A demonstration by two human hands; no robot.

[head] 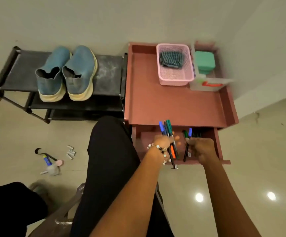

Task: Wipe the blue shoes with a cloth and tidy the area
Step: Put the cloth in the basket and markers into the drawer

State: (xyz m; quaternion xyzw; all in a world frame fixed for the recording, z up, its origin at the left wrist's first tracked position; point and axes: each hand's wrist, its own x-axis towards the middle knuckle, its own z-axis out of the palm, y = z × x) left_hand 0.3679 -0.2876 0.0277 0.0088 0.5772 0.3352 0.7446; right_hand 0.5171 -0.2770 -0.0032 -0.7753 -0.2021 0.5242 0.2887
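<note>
The person's left hand [162, 142] grips a bundle of markers [168, 134] over the open drawer [214, 141] of the red table [173, 101]. The right hand [201, 147] pinches two more pens [187, 135] above that drawer. The blue shoes [66, 72] sit on the black rack [109, 72] left of the table. The cloth [171, 59] lies in a pink basket [175, 77] on the table's far side.

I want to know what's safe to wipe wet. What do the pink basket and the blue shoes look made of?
The pink basket looks like moulded plastic: fine mesh walls, smooth glossy rim. The blue shoes seem a matte, suede-like or fabric upper with dusty patches, over thick cream soles, probably rubber or foam.
</note>
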